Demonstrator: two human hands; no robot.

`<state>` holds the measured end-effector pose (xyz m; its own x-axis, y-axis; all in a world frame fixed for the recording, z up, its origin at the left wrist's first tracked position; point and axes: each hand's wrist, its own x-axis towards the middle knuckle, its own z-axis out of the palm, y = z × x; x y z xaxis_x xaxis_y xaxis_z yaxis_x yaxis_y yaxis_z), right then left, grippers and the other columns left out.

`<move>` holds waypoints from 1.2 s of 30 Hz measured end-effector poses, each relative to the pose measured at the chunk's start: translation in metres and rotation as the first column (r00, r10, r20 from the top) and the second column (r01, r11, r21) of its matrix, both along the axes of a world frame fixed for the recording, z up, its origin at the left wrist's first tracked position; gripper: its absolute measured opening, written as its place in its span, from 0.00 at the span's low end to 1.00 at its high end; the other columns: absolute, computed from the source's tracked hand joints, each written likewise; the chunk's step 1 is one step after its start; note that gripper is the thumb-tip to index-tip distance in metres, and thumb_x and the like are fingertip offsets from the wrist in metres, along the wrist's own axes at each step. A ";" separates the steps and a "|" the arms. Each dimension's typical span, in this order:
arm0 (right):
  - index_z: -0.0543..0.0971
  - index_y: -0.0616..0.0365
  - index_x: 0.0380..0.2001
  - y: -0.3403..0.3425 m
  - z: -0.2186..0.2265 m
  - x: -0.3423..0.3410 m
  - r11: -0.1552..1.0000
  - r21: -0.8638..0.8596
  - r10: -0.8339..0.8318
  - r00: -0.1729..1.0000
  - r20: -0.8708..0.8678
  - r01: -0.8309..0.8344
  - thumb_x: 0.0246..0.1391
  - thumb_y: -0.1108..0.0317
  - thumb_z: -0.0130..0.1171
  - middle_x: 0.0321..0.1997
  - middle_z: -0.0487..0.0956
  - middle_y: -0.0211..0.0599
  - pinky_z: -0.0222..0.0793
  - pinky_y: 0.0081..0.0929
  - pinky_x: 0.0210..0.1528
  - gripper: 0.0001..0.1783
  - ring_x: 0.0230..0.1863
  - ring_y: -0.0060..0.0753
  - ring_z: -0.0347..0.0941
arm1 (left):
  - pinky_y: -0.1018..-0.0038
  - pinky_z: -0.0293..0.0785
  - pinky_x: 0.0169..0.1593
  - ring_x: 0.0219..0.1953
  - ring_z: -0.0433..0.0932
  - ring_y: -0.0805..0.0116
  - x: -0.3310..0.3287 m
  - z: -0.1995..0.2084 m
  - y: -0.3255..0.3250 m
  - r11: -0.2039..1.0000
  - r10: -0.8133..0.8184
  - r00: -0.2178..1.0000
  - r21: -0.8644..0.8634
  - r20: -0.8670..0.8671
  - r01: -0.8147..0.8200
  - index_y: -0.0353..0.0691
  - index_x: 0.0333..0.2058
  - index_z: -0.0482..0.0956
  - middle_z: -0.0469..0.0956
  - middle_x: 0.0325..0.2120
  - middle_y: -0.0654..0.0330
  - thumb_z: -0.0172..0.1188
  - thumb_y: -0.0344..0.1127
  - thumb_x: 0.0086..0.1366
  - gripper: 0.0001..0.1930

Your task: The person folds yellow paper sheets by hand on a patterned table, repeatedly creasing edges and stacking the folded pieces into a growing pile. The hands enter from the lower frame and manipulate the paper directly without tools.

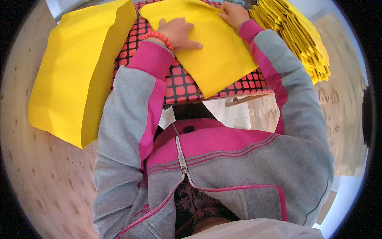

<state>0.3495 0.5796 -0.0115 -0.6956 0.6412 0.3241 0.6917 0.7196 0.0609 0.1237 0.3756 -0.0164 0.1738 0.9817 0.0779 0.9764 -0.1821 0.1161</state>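
The yellow fabric sheet (217, 57) lies on the red-and-black patterned surface (180, 88), between a neat yellow stack (71, 63) and a ruffled yellow pile (296, 38). The left hand (179, 34) spreads over it; the right hand (235, 15) curls at its edge, pinching or not, I cannot tell

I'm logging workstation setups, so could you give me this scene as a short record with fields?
Left hand: spread on the yellow sheet, fingers apart
Right hand: at the sheet's upper right edge; how firmly it grips cannot be told
Left wrist: red bead bracelet
Left side: thick, neat yellow stack
Right side: uneven pile of folded yellow pieces
Surface: red-and-black patterned table covering
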 end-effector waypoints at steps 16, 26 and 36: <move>0.85 0.56 0.44 0.003 0.001 0.091 0.411 -0.911 -0.540 0.796 -0.273 -0.033 0.68 0.46 0.56 0.39 0.87 0.36 0.76 0.25 0.34 0.24 0.30 0.27 0.82 | 0.45 0.61 0.64 0.63 0.73 0.55 -0.005 0.007 0.000 0.999 -0.005 0.999 -0.054 -0.042 0.002 0.48 0.62 0.76 0.75 0.60 0.56 0.61 0.77 0.52 0.47; 0.85 0.55 0.44 0.025 0.007 0.084 0.550 -0.831 -0.228 0.972 -0.061 0.077 0.61 0.44 0.64 0.38 0.87 0.31 0.75 0.31 0.35 0.24 0.33 0.23 0.81 | 0.44 0.60 0.64 0.60 0.75 0.55 -0.012 0.003 -0.001 1.000 -0.014 0.999 -0.023 0.034 0.015 0.46 0.59 0.78 0.78 0.57 0.55 0.62 0.75 0.53 0.45; 0.78 0.54 0.33 -0.031 -0.001 0.058 0.978 0.195 0.067 0.997 0.048 -0.075 0.50 0.60 0.68 0.34 0.81 0.45 0.75 0.46 0.37 0.13 0.39 0.53 0.80 | 0.42 0.60 0.63 0.57 0.79 0.56 -0.015 0.000 -0.004 0.999 -0.021 0.998 0.044 0.055 0.018 0.46 0.55 0.82 0.82 0.51 0.56 0.60 0.74 0.53 0.42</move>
